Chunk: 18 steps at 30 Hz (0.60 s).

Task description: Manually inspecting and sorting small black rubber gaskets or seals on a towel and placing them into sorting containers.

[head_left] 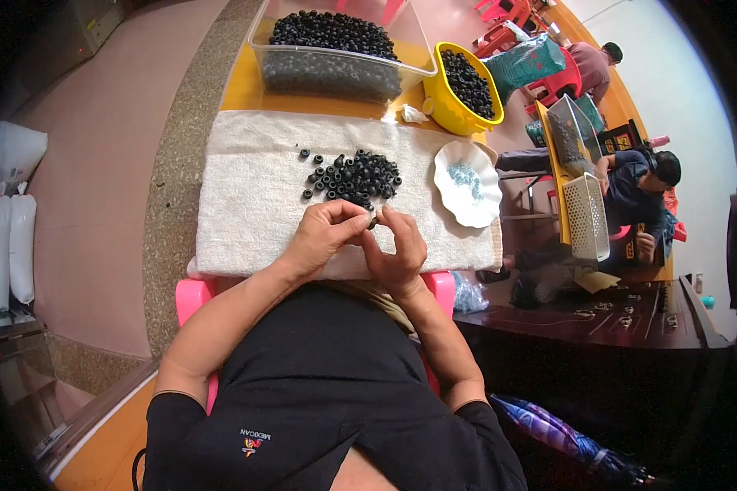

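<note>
My left hand (pixel 326 234) and my right hand (pixel 397 252) meet just in front of a loose pile of small black ring-like parts (pixel 359 173). Fingertips of both hands pinch together on one small black part (pixel 373 222), mostly covered by the fingers. The pile lies on a white towel (pixel 250 184), and several pieces show a round hole. Right of the pile, a white scalloped dish (pixel 486 214) holds tiny pale bluish bits too small to make out.
Beyond the towel stand a clear plastic bin (pixel 415 72) and a yellow basin (pixel 457 120), both full of black parts. A crumpled white tissue (pixel 413 114) lies between. At right, a person (pixel 635 184) sits near a white perforated basket (pixel 585 217). A folded umbrella (pixel 561 438) lies lower right.
</note>
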Each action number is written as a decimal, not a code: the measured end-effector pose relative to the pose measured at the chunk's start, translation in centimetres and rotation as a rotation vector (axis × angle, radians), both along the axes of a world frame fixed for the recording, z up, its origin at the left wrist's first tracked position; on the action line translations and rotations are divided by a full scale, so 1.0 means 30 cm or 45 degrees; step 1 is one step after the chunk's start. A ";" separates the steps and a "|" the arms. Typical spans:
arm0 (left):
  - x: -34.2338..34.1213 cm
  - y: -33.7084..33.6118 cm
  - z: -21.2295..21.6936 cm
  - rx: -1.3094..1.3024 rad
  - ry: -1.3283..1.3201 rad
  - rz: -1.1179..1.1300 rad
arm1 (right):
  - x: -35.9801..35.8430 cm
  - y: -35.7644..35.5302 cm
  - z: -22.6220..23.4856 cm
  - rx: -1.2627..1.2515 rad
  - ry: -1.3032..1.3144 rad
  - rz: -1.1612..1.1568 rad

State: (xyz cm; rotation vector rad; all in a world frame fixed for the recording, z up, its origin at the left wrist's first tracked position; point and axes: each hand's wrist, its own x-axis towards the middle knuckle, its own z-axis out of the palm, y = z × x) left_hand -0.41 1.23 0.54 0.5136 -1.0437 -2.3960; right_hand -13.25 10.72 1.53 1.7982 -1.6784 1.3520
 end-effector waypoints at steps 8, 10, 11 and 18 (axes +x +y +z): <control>0.002 -0.008 -0.018 -0.099 -0.054 -0.022 | -0.015 0.009 0.007 0.013 -0.053 0.015; 0.004 -0.008 -0.016 -0.135 -0.057 -0.055 | -0.015 0.009 0.007 0.004 -0.060 0.019; 0.005 -0.006 -0.012 -0.134 -0.058 -0.055 | -0.015 0.009 0.007 -0.004 -0.051 0.021; 0.008 -0.007 -0.017 -0.157 -0.075 -0.068 | -0.021 0.014 0.011 -0.002 -0.037 0.073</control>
